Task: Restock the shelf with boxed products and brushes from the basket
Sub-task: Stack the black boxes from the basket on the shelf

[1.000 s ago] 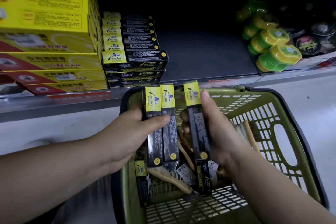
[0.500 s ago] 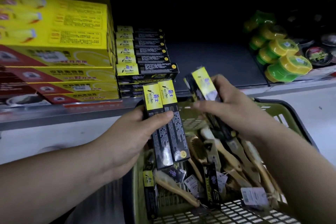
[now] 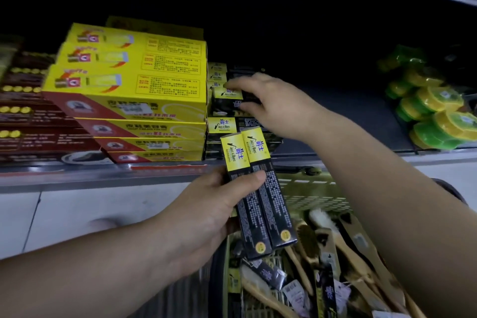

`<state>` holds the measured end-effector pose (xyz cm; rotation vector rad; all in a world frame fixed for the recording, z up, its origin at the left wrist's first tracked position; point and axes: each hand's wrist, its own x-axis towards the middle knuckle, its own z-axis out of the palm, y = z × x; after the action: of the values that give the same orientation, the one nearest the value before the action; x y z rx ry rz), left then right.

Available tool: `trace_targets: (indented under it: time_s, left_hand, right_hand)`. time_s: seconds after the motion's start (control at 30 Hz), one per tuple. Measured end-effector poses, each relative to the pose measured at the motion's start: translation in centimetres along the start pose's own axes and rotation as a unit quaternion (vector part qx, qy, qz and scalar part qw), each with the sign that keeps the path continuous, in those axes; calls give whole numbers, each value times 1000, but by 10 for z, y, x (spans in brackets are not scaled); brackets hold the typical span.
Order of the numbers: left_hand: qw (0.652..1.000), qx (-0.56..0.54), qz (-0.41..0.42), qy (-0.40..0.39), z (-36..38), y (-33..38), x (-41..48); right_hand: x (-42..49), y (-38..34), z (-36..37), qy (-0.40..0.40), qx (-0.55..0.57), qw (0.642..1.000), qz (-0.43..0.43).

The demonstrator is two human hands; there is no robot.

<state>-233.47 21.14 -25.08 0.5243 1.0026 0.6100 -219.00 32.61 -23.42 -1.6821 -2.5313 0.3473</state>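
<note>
I'm seeing R hand (image 3: pixel 278 106) moving up to frame centre, pinching black box (image 3: pixel 227 97) onto stack (image 3: pixel 224 125); L hand (image 3: pixel 206 214) gripping two boxes (image 3: pixel 260 201).

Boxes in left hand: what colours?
Boxes are black with yellow top ends; head view shows it.

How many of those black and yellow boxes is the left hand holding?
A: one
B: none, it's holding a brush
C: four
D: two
D: the left hand grips two black-and-yellow boxes side by side above the basket, while the right hand holds a single box at the stack on the shelf.
</note>
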Motion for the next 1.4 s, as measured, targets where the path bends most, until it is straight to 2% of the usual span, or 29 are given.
trace_targets:
  time_s: [0.1,0.2,0.27,0.4,0.53,0.67,0.8,0.87,0.97,1.03,1.13,1.2,1.23,1.27,1.33,1.4]
  left_hand:
    - [1000,-1,-1,-9,0,0,0]
    - [1000,-4,-4,-15,-1,1,-1]
    - [1000,-11,-1,-12,-1,2,-1]
    - [1000,-22,1,0,0,3,0]
    - [999,-45,7,16,1,6,2]
    - [998,-52,17,16,3,7,5]
    - [998,-60,18,0,3,8,7]
    - [997,-68,25,-9,4,8,8]
    - [996,-76,35,-17,5,9,9]
    - [996,-79,38,-25,5,8,10]
    - [996,-69,36,-37,4,7,10]
    - [997,-73,34,-15,3,8,12]
    - [996,-82,33,5,2,9,14]
    - [995,-91,34,22,2,10,16]
    - [994,-100,35,36,2,12,18]
    - [993,-104,34,35,3,12,20]
  right_hand:
    - [-1,0,8,-36,35,999,-2]
    - [-9,9,5,-28,109,994,-1]
    - [-19,21,1,-29,142,989,30]
    - [-33,36,5,-83,145,982,89]
    - [-36,35,15,-42,193,975,100]
    - [-38,35,14,-45,222,967,116]
    - [-54,17,-1,43,209,973,93]
    - [-66,-1,-9,32,282,955,86]
    - [-86,-24,-11,-69,352,927,105]
    - [-97,-28,-9,-104,383,910,120]
    - [-103,-24,-10,-115,446,877,137]
    - [-99,-18,-14,-81,470,863,167]
    - [-95,-14,-18,-45,450,875,175]
    - [-88,-9,-22,-1,393,904,170]
    - [-70,0,-29,87,235,959,130]
    - [-49,9,-31,137,82,982,99]
